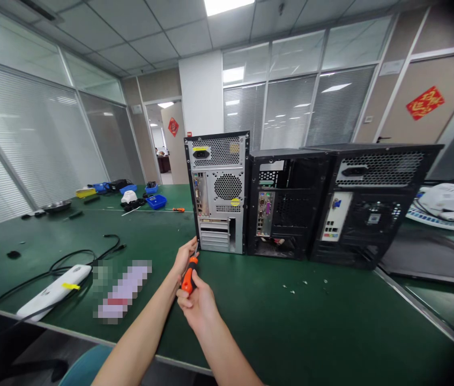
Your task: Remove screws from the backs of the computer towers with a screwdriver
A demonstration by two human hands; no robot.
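Observation:
My right hand [198,300] is wrapped round the orange handle of a screwdriver [189,274], which points up and away. My left hand [182,257] pinches the screwdriver's upper end near the shaft. Both hands hover over the green table [291,332], just in front of a silver computer case [217,192] that stands upright with its rear panel facing me. Two black computer cases, one in the middle [287,201] and one on the right [371,203], stand beside it in a row, also showing their rear panels.
A white power strip [53,292] with black cables [69,257] lies at the left. Several small screws [303,284] are scattered before the black cases. Blue bins [156,201], tools and a metal bowl [57,206] sit far left. A white device [446,203] rests at the right.

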